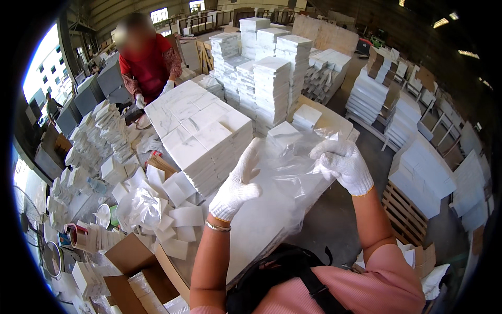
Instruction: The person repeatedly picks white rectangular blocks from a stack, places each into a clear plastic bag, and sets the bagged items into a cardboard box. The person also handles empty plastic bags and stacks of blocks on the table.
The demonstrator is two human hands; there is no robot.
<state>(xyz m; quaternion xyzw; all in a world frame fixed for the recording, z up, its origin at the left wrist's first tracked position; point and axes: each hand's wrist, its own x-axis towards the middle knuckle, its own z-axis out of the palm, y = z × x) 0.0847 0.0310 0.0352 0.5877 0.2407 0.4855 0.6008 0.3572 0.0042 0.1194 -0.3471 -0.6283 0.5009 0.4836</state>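
My right hand (pixel 346 165), in a white knit glove, is closed on the upper right part of a clear plastic bag (pixel 293 170). The bag hangs crumpled and spread over a pale work table (pixel 248 230). My left hand (pixel 235 186), gloved the same way, is open at the bag's left side, thumb apart from the fingers. Just beyond it stands a broad block of stacked white marble tiles (pixel 196 123) with grey veins. A marble tile (pixel 284 133) lies behind the bag, partly covered by the plastic.
Tall tile stacks (pixel 272 86) rise at the table's far side. Across the tile block stands a person in red (pixel 146 68) wearing white gloves. White foam sheets (pixel 180 220) and an open cardboard box (pixel 130 256) are on the left. A wooden pallet (pixel 402 212) lies to the right.
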